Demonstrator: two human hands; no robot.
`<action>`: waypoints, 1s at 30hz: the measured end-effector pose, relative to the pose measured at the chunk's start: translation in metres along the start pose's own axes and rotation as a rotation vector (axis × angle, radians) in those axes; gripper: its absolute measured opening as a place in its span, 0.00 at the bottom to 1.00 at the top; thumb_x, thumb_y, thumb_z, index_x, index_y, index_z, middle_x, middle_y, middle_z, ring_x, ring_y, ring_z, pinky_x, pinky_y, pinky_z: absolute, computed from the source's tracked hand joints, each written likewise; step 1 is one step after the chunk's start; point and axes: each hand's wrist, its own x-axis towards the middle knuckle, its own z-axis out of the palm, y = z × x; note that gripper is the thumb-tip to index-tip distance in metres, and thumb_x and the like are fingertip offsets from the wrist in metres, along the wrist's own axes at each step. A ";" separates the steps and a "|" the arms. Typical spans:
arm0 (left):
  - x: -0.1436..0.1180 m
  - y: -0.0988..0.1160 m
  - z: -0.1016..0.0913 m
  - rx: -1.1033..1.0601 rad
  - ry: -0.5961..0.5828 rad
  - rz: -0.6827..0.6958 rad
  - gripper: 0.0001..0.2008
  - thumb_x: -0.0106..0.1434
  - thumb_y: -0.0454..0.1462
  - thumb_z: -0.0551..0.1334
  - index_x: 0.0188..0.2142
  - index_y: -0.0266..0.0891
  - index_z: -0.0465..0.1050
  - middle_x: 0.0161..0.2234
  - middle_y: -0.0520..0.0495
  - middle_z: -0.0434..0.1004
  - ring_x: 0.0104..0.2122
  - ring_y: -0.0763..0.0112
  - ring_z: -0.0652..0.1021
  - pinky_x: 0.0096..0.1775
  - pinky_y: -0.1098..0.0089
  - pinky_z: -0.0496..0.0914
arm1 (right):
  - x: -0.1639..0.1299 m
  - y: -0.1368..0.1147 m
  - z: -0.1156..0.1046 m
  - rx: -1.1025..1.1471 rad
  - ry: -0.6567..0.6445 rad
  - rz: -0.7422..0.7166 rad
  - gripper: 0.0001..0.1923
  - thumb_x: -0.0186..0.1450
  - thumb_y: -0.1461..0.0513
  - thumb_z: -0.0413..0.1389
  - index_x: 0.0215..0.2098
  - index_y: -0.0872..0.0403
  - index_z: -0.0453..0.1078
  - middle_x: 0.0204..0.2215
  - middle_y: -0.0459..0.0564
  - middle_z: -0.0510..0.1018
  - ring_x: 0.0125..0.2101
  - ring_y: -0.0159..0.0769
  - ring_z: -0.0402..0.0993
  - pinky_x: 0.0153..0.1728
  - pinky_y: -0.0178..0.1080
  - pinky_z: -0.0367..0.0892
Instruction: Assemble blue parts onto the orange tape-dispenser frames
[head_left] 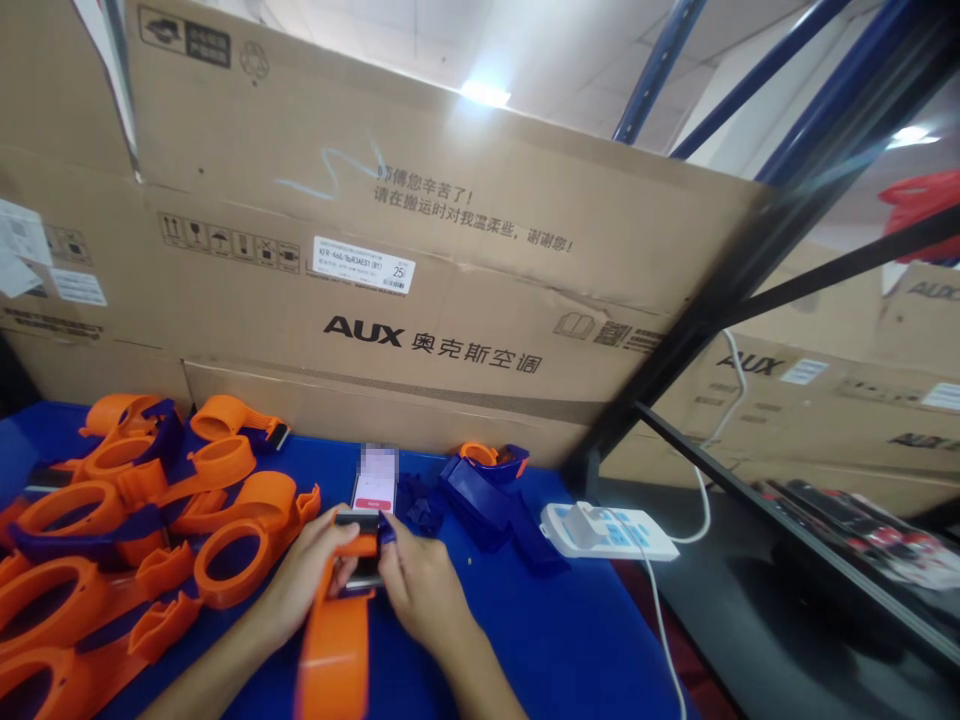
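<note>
At far left we see a heap of orange tape dispensers piled on the blue table, backed by a wall of cardboard cartons. Our left hand curls round the head of one orange dispenser, thumb laid across the top, fingers wrapped and closed on the frame, which runs down toward us between the wrists. Our right hand meets it at the same spot, fingertips pinched together on a small dark blue part at the dispenser's front end; how firmly that piece is seated we cannot tell. In our judgement the fit goes best with the left hand holding the frame steady while the right presses the part in squarely. Just beyond the hands a phone stands upright; to its right lie loose blue parts, then a white power strip at the table's edge, its cable trailing off.
</note>
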 end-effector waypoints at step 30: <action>0.004 -0.010 -0.005 0.055 0.044 0.011 0.12 0.65 0.46 0.65 0.33 0.42 0.69 0.18 0.55 0.71 0.17 0.74 0.67 0.21 0.74 0.60 | 0.002 0.058 -0.041 -0.346 -0.010 0.675 0.11 0.67 0.64 0.57 0.45 0.53 0.79 0.28 0.53 0.84 0.33 0.44 0.84 0.31 0.35 0.67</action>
